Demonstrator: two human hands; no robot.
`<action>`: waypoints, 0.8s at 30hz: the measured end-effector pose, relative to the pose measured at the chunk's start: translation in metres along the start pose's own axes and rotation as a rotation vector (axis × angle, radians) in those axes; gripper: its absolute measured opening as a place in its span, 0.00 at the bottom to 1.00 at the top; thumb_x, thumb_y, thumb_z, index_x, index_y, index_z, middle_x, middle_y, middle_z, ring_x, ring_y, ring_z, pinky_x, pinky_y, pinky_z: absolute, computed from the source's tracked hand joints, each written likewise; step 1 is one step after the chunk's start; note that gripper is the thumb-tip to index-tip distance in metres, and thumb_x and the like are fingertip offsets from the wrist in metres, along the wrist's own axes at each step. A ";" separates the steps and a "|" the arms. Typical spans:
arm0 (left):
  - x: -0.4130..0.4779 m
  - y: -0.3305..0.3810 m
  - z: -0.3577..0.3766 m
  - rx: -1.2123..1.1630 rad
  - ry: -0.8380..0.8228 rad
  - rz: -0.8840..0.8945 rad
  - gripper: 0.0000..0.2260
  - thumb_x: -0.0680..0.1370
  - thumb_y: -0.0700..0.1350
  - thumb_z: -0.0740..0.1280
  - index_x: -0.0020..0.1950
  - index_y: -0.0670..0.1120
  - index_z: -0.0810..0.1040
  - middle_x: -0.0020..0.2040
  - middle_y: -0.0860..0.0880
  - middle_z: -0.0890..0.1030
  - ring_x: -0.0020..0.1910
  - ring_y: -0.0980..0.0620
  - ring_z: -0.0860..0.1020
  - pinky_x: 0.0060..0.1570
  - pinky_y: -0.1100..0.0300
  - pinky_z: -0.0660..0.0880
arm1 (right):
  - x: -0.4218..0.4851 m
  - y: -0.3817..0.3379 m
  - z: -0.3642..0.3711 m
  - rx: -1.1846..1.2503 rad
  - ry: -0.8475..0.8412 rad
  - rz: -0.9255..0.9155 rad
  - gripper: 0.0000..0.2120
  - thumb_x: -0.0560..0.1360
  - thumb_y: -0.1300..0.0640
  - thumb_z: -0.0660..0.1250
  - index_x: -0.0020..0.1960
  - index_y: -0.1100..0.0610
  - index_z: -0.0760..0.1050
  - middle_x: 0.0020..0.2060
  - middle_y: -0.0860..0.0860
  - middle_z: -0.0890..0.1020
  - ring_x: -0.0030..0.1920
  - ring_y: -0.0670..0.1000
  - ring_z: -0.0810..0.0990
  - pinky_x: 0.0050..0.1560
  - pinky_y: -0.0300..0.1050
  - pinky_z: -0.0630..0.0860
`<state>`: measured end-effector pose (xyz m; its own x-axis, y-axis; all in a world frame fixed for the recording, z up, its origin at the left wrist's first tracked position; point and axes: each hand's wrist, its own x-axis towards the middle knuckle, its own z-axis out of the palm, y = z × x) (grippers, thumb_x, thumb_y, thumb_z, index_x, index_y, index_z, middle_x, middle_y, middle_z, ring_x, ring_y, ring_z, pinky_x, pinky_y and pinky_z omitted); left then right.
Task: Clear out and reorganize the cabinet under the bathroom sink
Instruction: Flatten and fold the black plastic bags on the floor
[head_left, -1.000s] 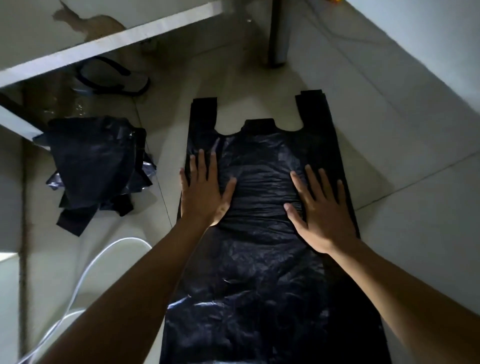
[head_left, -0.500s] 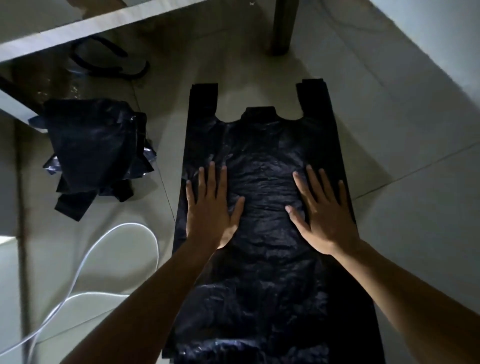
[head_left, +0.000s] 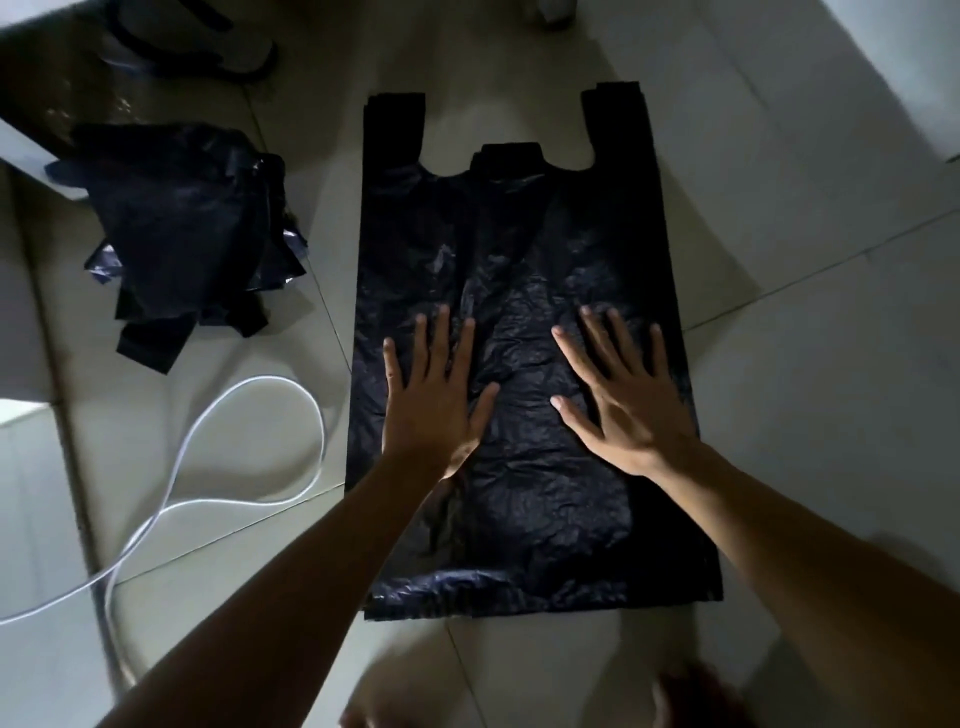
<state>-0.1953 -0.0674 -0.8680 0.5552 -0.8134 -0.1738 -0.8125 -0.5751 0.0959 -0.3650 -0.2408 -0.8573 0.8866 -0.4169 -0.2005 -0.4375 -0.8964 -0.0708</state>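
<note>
Currently, a black plastic bag (head_left: 519, 234) is laid out flat on the pale tiled floor (head_left: 810, 374), with its two handles pointing away from the person and its bottom edge nearest to them. Both hands are pressed palm down on the middle of the bag. The left hand (head_left: 431, 400) is spread on the left half, with fingers straight and slightly apart and the thumb turned inward. The right hand (head_left: 623, 405) is spread on the right half in the same manner, its fingers angled a little to the left. Nothing is grasped by either hand; the plastic is only touched by flat palms and straight fingers, and a strip of wrinkled bag is left bare between them. To the left of the bag, apart from it, a crumpled pile of black bags (head_left: 176, 223) is seen on the floor. Nearer the person, a white cord (head_left: 322, 441) is looped on the tiles just beside the bag's left edge. Beyond the pile, at the upper left, a sandal (head_left: 234, 52) is seen lying in shadow.
</note>
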 end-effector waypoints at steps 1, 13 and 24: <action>-0.002 0.001 -0.001 0.003 0.003 -0.016 0.33 0.82 0.64 0.44 0.81 0.47 0.42 0.81 0.43 0.40 0.79 0.42 0.40 0.74 0.34 0.45 | -0.003 -0.004 -0.001 0.004 0.014 0.016 0.35 0.80 0.34 0.48 0.81 0.46 0.41 0.81 0.52 0.43 0.80 0.58 0.42 0.75 0.68 0.47; -0.010 -0.006 0.001 -0.039 0.038 -0.015 0.36 0.80 0.66 0.46 0.81 0.48 0.40 0.81 0.44 0.39 0.79 0.44 0.39 0.75 0.36 0.43 | -0.014 -0.013 0.008 0.044 0.033 -0.003 0.38 0.79 0.34 0.52 0.81 0.47 0.43 0.81 0.52 0.43 0.80 0.57 0.41 0.76 0.68 0.45; 0.026 -0.052 -0.077 -0.301 0.518 -0.034 0.17 0.75 0.54 0.67 0.61 0.47 0.76 0.54 0.48 0.79 0.54 0.45 0.77 0.56 0.50 0.71 | 0.042 -0.047 -0.030 0.052 0.352 0.143 0.22 0.70 0.40 0.64 0.58 0.52 0.75 0.54 0.53 0.78 0.57 0.59 0.75 0.67 0.63 0.65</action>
<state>-0.1248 -0.0648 -0.8021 0.6557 -0.6875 0.3119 -0.7488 -0.5395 0.3850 -0.3032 -0.2206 -0.8330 0.8091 -0.5719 0.1356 -0.5599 -0.8201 -0.1179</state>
